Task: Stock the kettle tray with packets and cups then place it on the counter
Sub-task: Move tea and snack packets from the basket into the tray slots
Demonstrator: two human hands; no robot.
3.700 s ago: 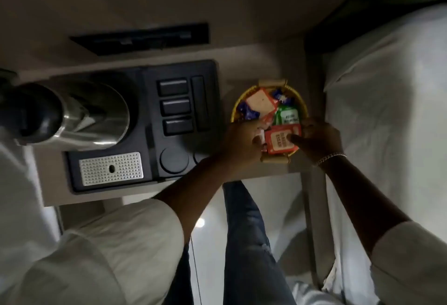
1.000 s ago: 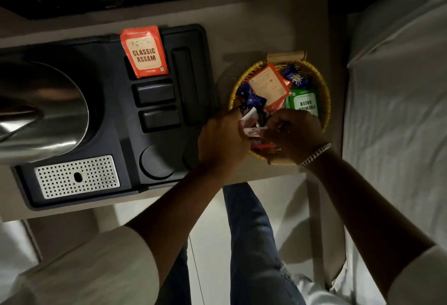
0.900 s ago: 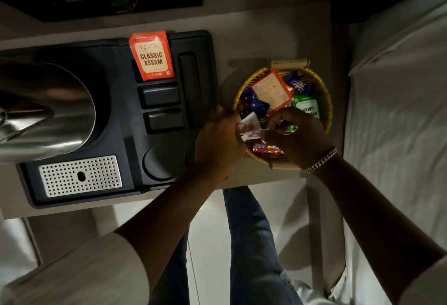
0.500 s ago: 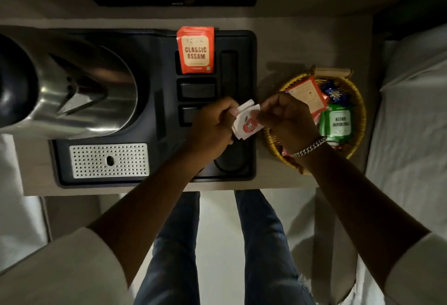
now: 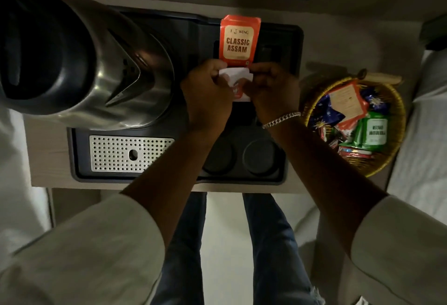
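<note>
Both of our hands meet over the middle of the dark kettle tray [image 5: 294,38], the left hand [image 5: 208,94] and the right hand [image 5: 271,89] each pinching a side of a small bunch of white sachets [image 5: 238,79] with a red mark, held just below the orange Classic Assam tea packet [image 5: 239,39] that already stands in the top slot. The steel kettle [image 5: 84,62] fills the tray's left side, with the perforated drip grid [image 5: 130,153] in front of it. The two round cup wells [image 5: 260,157] near the front edge hold nothing, and no cups are in view. To the right, on the same pale counter [image 5: 326,45], the woven basket [image 5: 396,120] holds the remaining supply, including a green tea packet [image 5: 373,132] and blue wrappers. We judge the packet-stocking step to be under way, with the second slot the likely target; our hands hide it, so we cannot tell whether the sachets have touched it. The next move calls for squaring the bunch, lowering it upright into the narrow slot without knocking the tea packet, then letting go and reaching for more from the basket.
</note>
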